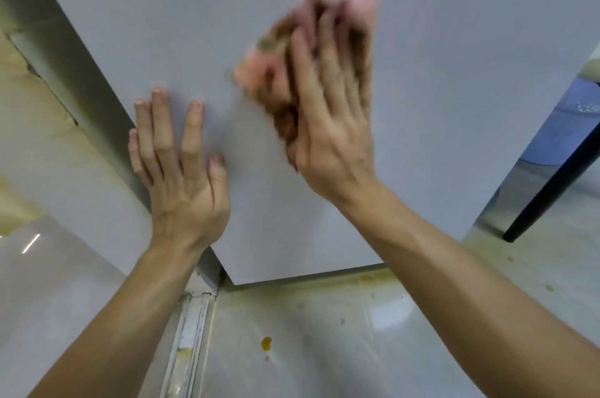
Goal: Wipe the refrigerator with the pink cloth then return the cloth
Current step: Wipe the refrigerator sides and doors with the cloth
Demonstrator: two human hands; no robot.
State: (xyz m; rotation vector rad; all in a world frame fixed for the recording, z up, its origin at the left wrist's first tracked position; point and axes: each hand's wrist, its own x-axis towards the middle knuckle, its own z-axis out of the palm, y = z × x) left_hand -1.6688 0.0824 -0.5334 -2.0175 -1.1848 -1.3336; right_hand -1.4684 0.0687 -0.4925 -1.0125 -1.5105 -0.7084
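The refrigerator fills most of the view as a flat pale grey door. My right hand presses the pink cloth flat against the door with spread, straight fingers; both are blurred by motion. The cloth looks pink with brownish dirty patches and sticks out to the left of and above my fingers. My left hand rests flat on the door near its left edge, fingers straight and spread, holding nothing.
Pale glossy floor tiles with yellow-brown stains lie below the door's bottom edge. A dark furniture leg stands at the right, with a blue object behind it. The refrigerator's side panel runs along the left.
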